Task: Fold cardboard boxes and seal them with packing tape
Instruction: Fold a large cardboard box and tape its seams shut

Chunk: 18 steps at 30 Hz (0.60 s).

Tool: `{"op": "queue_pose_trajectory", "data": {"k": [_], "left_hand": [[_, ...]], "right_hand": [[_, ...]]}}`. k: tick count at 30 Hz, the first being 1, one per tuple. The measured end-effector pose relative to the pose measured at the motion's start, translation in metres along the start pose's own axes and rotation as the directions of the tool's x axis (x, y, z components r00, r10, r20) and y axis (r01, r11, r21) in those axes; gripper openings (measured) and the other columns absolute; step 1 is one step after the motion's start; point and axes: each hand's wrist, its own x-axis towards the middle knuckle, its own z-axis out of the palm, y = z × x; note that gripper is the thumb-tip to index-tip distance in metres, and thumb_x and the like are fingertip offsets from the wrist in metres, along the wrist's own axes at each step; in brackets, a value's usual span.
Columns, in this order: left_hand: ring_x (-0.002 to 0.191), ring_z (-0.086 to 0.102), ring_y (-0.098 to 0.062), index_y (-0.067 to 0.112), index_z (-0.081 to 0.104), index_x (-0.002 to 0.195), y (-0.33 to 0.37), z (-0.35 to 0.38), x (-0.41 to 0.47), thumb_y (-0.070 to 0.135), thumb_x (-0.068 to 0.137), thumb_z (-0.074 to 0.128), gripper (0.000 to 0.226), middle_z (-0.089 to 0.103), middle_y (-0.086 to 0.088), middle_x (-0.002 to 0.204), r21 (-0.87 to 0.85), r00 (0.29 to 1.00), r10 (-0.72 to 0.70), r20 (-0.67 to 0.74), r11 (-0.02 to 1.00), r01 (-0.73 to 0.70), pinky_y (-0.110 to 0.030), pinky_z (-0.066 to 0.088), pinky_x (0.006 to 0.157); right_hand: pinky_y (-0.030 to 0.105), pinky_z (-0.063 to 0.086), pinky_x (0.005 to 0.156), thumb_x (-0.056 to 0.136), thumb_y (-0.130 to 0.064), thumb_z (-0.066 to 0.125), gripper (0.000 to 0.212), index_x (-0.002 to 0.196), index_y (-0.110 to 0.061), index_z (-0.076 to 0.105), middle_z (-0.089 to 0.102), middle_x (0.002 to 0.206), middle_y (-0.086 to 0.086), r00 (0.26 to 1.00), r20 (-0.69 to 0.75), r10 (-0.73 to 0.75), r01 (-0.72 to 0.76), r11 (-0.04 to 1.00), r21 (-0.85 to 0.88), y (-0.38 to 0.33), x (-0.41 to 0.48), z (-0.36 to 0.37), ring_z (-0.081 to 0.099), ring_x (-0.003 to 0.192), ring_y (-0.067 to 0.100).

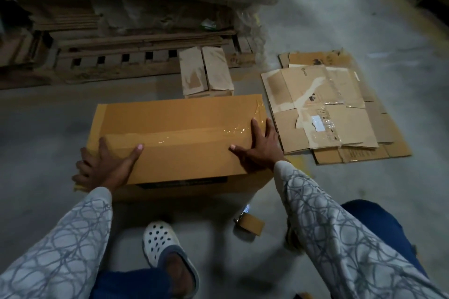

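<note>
**Both hands on taped box top**

L hand (107, 165) is at the near-left corner of the cardboard box (179, 160). Thumb lies flat on the top panel pointing R, one finger is on top, and the other fingers are bent over the L edge, so it's clamped on that corner. R hand (257, 148) is spread flat on the top near the R edge. Its fingers are straight and apart, thumb pointing L, palm pressing down; it isn't wrapped round anything.

The box sits on the concrete floor (48, 116) right in front of the person, long side L-R, top flaps closed. A strip of clear tape (184, 137) runs along the centre seam btwn the two hands. It looks smooth in the middle and crinkled at the R end, just beyond the R fingertips, where it goes toward the far-R corner. There's a dark printed band on the near side wall; text too blurred to read.

A brown tape roll (250, 223) lies on the floor near the box's near-R corner, apart from both hands, btwn the white clog (160, 245) and the R arm. Sleeves (73, 238) are pale grey w/ a dark scribble pattern.

Further out, flattened cartons (328, 109) are piled on the floor to the R of the box, w/ old tape and labels on them. Two small boxes (206, 73) stand side by side just behind the box's far edge. Behind those is a low pallet (116, 60) w/ stacked cardboard sheets on it, dim and blurry.
</note>
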Motion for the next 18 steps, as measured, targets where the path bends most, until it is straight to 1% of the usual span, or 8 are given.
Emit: {"op": "queue_pose_trajectory", "data": {"k": [3, 6, 9, 11, 13, 14, 16, 18], "left_hand": [[0.153, 0.002, -0.042, 0.031, 0.004, 0.161, -0.006, 0.014, -0.003, 0.099, 0.073, 0.01, 0.111, -0.002, 0.002, 0.171, 0.122, 0.993, 0.115, -0.013, 0.986, -0.112, -0.074, 0.006, 0.114], [0.155, 0.0, -0.033, 0.023, 0.006, 0.162, -0.008, 0.02, 0.003, 0.092, 0.082, 0.006, 0.106, -0.001, 0.003, 0.171, 0.152, 0.983, 0.18, -0.044, 0.973, -0.171, -0.072, 0.006, 0.116], [0.156, -0.001, -0.028, 0.021, 0.007, 0.162, -0.003, 0.02, 0.01, 0.09, 0.084, 0.007, 0.104, 0.0, 0.004, 0.171, 0.197, 0.977, 0.204, -0.059, 0.962, -0.189, -0.07, 0.006, 0.117], [0.156, -0.003, -0.028, 0.02, 0.005, 0.162, -0.001, 0.019, 0.011, 0.09, 0.084, 0.007, 0.105, -0.001, 0.003, 0.171, 0.206, 0.978, 0.203, -0.039, 0.96, -0.191, -0.071, 0.006, 0.117], [0.156, -0.004, -0.028, 0.022, 0.005, 0.163, -0.001, 0.015, 0.01, 0.089, 0.083, 0.001, 0.104, -0.004, 0.002, 0.171, 0.206, 0.979, 0.203, -0.02, 0.959, -0.195, -0.071, 0.005, 0.117], [0.156, -0.005, -0.029, 0.025, 0.005, 0.163, 0.002, 0.012, 0.008, 0.088, 0.083, -0.001, 0.101, -0.005, 0.002, 0.171, 0.221, 0.971, 0.239, -0.008, 0.948, -0.231, -0.072, 0.003, 0.117], [0.156, -0.008, -0.028, 0.033, 0.003, 0.162, 0.015, 0.014, -0.004, 0.083, 0.088, -0.002, 0.09, -0.007, 0.003, 0.171, 0.266, 0.915, 0.401, 0.053, 0.877, -0.4, -0.072, 0.0, 0.116], [0.156, -0.012, -0.028, 0.04, -0.004, 0.16, 0.037, 0.029, -0.02, 0.08, 0.091, 0.002, 0.08, -0.012, 0.006, 0.17, 0.294, 0.82, 0.556, 0.137, 0.768, -0.569, -0.074, -0.004, 0.113]], "right_hand": [[0.067, 0.017, 0.118, 0.071, -0.098, 0.039, 0.119, 0.16, -0.037, -0.009, -0.024, 0.167, -0.001, 0.996, -0.089, -0.02, 0.011, 0.994, -0.108, 0.0, -0.002, 0.014, -0.014, 0.155, 0.031], [0.065, 0.016, 0.12, 0.079, -0.096, 0.016, 0.109, 0.162, -0.028, -0.004, -0.016, 0.169, -0.005, 0.967, -0.229, -0.11, 0.052, 0.968, -0.244, 0.0, -0.003, 0.032, -0.017, 0.155, 0.016], [0.063, 0.017, 0.12, 0.081, -0.094, 0.01, 0.107, 0.162, -0.026, -0.002, -0.013, 0.169, -0.006, 0.957, -0.265, -0.116, 0.039, 0.959, -0.281, -0.002, 0.001, 0.037, -0.014, 0.155, 0.014], [0.063, 0.013, 0.121, 0.081, -0.095, 0.011, 0.107, 0.162, -0.027, -0.003, -0.014, 0.169, -0.006, 0.964, -0.245, -0.107, 0.036, 0.96, -0.279, -0.002, 0.003, 0.033, -0.014, 0.155, 0.014], [0.064, 0.007, 0.121, 0.082, -0.094, 0.009, 0.107, 0.162, -0.025, -0.003, -0.014, 0.169, -0.005, 0.966, -0.238, -0.104, 0.032, 0.957, -0.289, -0.006, 0.002, 0.031, -0.015, 0.155, 0.015], [0.065, 0.002, 0.121, 0.083, -0.092, 0.008, 0.105, 0.163, -0.024, -0.003, -0.015, 0.169, -0.004, 0.968, -0.23, -0.102, 0.029, 0.953, -0.301, -0.011, 0.0, 0.031, -0.015, 0.155, 0.016], [0.068, -0.007, 0.118, 0.086, -0.088, 0.003, 0.1, 0.162, -0.023, -0.003, -0.016, 0.169, -0.005, 0.967, -0.223, -0.125, 0.043, 0.939, -0.34, -0.022, -0.007, 0.038, -0.017, 0.155, 0.017], [0.072, -0.011, 0.114, 0.088, -0.085, 0.001, 0.094, 0.162, -0.027, -0.002, -0.015, 0.169, -0.009, 0.961, -0.222, -0.162, 0.07, 0.925, -0.373, -0.027, -0.012, 0.046, -0.016, 0.155, 0.016]]}}
